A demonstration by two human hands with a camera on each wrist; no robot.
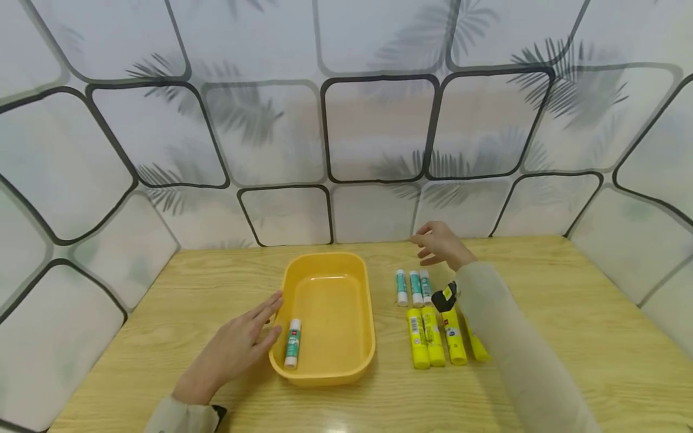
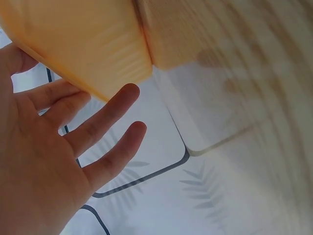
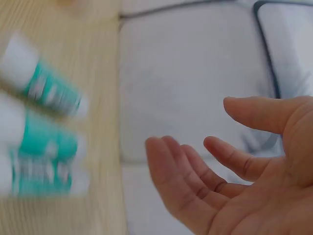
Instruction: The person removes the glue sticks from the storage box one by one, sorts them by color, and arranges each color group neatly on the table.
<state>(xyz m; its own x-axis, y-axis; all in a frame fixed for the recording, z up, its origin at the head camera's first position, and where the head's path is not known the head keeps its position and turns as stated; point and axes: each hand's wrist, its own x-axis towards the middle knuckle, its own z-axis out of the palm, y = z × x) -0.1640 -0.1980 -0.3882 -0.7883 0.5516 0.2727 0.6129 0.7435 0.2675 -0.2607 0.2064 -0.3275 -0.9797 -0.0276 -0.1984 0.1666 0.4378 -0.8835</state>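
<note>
My left hand [image 1: 234, 349] is at the left rim of a yellow plastic tray [image 1: 330, 380], fingers loosely extended, some of them touching the rim. Inside the tray, along its left side, lies a white-and-green glue stick [image 1: 292, 344]. Over the table's back edge my right hand [image 1: 441, 243] hovers with nothing in it, fingers relaxed and slightly bent. Just in front of that hand three similar glue sticks [image 1: 415, 288] lie in a row. The right wrist view shows these small glue sticks [image 3: 46, 142], blurred, apart from the fingers.
Several yellow glue sticks [image 1: 435, 337] lie in front of the small ones, one partly hidden by the right sleeve [image 1: 503, 325]. A black wrist camera mount [image 1: 445, 297] sits over them. Patterned cloth [image 1: 379, 132] walls the wooden table [image 1: 216, 282] at the back and sides.
</note>
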